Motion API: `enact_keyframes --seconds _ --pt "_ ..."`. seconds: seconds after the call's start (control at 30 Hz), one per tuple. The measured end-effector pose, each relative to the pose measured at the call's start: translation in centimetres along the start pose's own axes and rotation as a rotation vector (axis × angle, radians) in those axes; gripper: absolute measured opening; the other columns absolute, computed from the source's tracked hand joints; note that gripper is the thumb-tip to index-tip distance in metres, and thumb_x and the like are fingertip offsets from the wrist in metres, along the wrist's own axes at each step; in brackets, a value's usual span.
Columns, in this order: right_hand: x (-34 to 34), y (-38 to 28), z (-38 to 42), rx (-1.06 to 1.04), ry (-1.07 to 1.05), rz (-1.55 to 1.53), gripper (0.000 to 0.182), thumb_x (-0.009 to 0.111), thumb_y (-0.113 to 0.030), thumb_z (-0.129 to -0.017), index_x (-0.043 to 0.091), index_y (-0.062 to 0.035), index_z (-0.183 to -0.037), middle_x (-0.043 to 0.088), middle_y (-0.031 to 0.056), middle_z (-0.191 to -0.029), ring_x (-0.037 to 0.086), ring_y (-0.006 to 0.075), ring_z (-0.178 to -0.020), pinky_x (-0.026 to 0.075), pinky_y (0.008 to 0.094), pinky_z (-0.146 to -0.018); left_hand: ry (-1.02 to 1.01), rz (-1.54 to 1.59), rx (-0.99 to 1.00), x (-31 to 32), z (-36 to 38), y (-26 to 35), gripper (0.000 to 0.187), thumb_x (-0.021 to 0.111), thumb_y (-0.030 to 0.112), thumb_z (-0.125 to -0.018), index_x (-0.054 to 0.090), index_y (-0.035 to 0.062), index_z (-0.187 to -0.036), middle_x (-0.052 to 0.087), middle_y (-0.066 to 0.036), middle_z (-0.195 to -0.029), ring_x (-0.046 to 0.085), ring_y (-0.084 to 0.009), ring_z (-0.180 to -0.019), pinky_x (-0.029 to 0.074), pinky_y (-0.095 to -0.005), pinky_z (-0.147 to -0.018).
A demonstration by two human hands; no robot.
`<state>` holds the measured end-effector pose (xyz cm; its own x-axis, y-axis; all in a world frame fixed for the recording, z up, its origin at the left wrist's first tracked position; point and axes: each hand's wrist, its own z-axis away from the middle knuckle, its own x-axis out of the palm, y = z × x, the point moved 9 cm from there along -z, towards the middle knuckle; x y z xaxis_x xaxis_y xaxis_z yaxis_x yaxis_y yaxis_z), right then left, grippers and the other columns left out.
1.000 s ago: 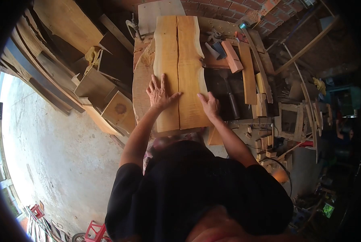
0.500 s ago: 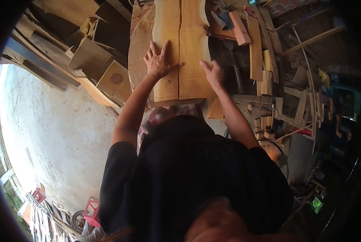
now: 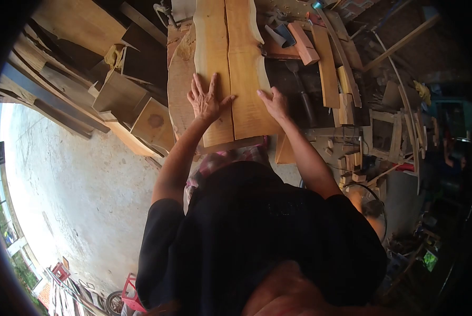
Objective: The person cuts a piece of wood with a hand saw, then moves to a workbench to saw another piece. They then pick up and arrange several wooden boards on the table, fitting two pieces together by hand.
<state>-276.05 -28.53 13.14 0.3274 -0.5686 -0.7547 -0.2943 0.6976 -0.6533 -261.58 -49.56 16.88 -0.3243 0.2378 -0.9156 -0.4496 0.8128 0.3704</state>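
Two long yellowish boards lie side by side on a bench, a dark narrow line between them. My left hand (image 3: 207, 104) rests flat on the left board (image 3: 210, 47), fingers spread and thumb reaching the line. At the right board (image 3: 245, 68), which has a pale wavy edge, my right hand (image 3: 275, 104) holds the outer side. Its thumb is on top; the other fingers are partly hidden. A chisel-like tool (image 3: 303, 97) with a dark handle lies to the right of that hand.
Right of the boards are a reddish wooden block (image 3: 303, 45), a handsaw-like blade (image 3: 283, 36) and a wood strip (image 3: 325, 68). Open wooden boxes (image 3: 153, 124) and stacked planks stand left. Small offcuts (image 3: 352, 160) lie at lower right. A red crate (image 3: 133, 295) sits on the concrete floor (image 3: 83, 184).
The camera view has shifted and turned slightly. My left hand sits a little closer to the boards' near end, still flat. My right hand stays at the right board's edge.
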Motion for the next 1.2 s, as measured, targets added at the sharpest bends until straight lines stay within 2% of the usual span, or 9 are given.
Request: enact_keyframes --seconds 0.3,0.7,0.77,0.87,0.97,1.07,1.1,1.13,1.2 --pt "-3.9 3.5 4.1 -0.098 0.1 -0.115 0.036 0.074 -0.03 -0.08 0.059 -0.0028 -0.098 0.059 0.0118 -0.089 0.058 0.026 -0.08 0.049 0.0375 -0.072 -0.117 -0.059 0.269 0.3 5.7 3.4 0.068 0.048 0.062 -0.086 0.035 0.031 -0.145 0.021 -0.015 -0.154 0.016 -0.0402 -0.141 0.013 -0.0611 -0.108" --pt "-4.5 2.9 7.5 -0.128 0.077 0.009 0.026 0.07 -0.021 -0.082 0.058 -0.0034 -0.097 0.055 0.0139 -0.089 0.054 0.03 -0.087 0.044 0.0407 -0.078 -0.313 0.031 0.441 -1.8 10.0 5.0 0.095 0.066 0.06 -0.073 0.027 0.0191 -0.149 0.019 -0.018 -0.154 0.014 -0.0436 -0.141 0.012 -0.0606 -0.108" --pt "-4.5 3.3 7.3 -0.123 0.056 -0.003 0.028 0.069 -0.023 -0.083 0.057 -0.0034 -0.099 0.054 0.0144 -0.09 0.054 0.0303 -0.088 0.044 0.041 -0.079 -0.282 0.074 0.416 -2.5 9.2 4.8 0.076 0.067 0.053 -0.077 0.045 0.0163 -0.139 0.024 -0.015 -0.153 0.02 -0.0377 -0.14 0.015 -0.0586 -0.108" --pt "-4.3 3.9 7.1 -0.075 0.035 -0.025 0.029 0.07 -0.023 -0.082 0.057 -0.0036 -0.1 0.054 0.0156 -0.092 0.054 0.0316 -0.09 0.044 0.0412 -0.079 -0.43 0.514 0.218 -2.4 6.2 2.3 0.024 0.066 0.029 -0.088 0.069 0.0092 -0.101 0.068 -0.009 -0.103 0.064 -0.0226 -0.094 0.048 -0.0379 -0.083" --pt "-4.6 3.7 6.7 -0.113 0.038 0.026 0.029 0.069 -0.025 -0.083 0.056 -0.0037 -0.098 0.054 0.017 -0.093 0.053 0.0341 -0.092 0.043 0.0422 -0.081 -0.503 1.303 0.002 -10.5 3.5 4.0 0.008 0.067 0.01 -0.088 0.064 0.0031 -0.086 0.064 -0.002 -0.078 0.059 -0.0086 -0.077 0.046 -0.0254 -0.076" --pt "-3.6 3.8 6.2 -0.073 -0.097 0.093 0.028 0.066 -0.027 -0.084 0.054 -0.0035 -0.095 0.054 0.0188 -0.097 0.053 0.0376 -0.095 0.044 0.0448 -0.083 -0.664 1.528 0.611 -25.4 4.6 10.5 0.019 0.076 0.015 -0.079 0.063 0.0024 -0.084 0.061 -0.002 -0.073 0.056 -0.0134 -0.064 0.044 -0.0285 -0.061" --pt "-3.3 3.6 6.1 -0.089 -0.114 0.115 0.029 0.065 -0.028 -0.085 0.054 -0.0033 -0.095 0.054 0.019 -0.097 0.053 0.0386 -0.097 0.044 0.0459 -0.083 -0.342 1.622 0.78 -30.5 6.8 12.1 0.023 0.077 0.022 -0.079 0.065 0.0032 -0.085 0.061 -0.002 -0.071 0.053 -0.014 -0.054 0.041 -0.0305 -0.052" --pt "-3.0 3.6 6.0 -0.108 -0.139 0.137 0.029 0.064 -0.028 -0.085 0.053 -0.0031 -0.094 0.053 0.0192 -0.098 0.053 0.0397 -0.098 0.045 0.0471 -0.084 -1.003 1.406 1.357 -33.8 10.2 15.5 0.028 0.077 0.029 -0.079 0.068 0.0049 -0.09 0.063 -0.002 -0.073 0.052 -0.0149 -0.051 0.04 -0.0335 -0.047" --pt "-3.2 3.4 5.6 -0.145 -0.175 0.179 0.029 0.064 -0.028 -0.085 0.053 -0.003 -0.095 0.053 0.0193 -0.098 0.053 0.0402 -0.099 0.045 0.0476 -0.083 -1.128 1.173 1.447 -37.9 18.7 11.4 0.036 0.072 0.036 -0.083 0.07 0.0061 -0.103 0.065 -0.001 -0.075 0.056 -0.0191 -0.055 0.041 -0.0411 -0.046"
